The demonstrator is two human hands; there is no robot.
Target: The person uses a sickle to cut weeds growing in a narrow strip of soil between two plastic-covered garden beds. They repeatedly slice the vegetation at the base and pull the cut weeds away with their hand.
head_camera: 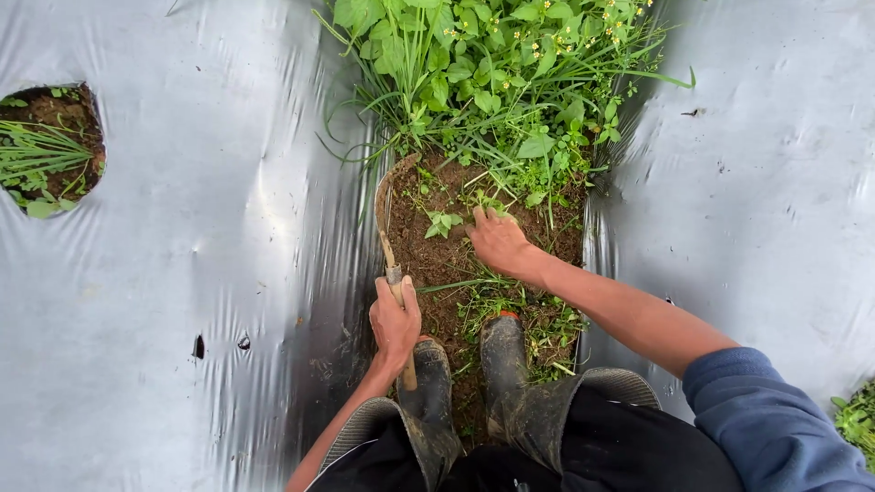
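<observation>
From the head camera, the left hand [395, 319] is clamped on the wooden handle of a sickle [390, 211], its curved blade lying along the soil strip's [437, 260] left edge beside the plastic sheet [182, 255]. The right hand [497, 240], fingers seemingly pressed together, touches soil just below the weeds [483, 73]. Muddy boots [501, 364] fill the strip's near end.

2 hands [396, 319], 1 sickle [386, 211], 2 boots [503, 364].

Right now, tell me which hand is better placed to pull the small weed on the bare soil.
Probably the right hand: its fingers already rest on the soil beside the small weed. The left hand is closed around the sickle handle, farther back.
</observation>
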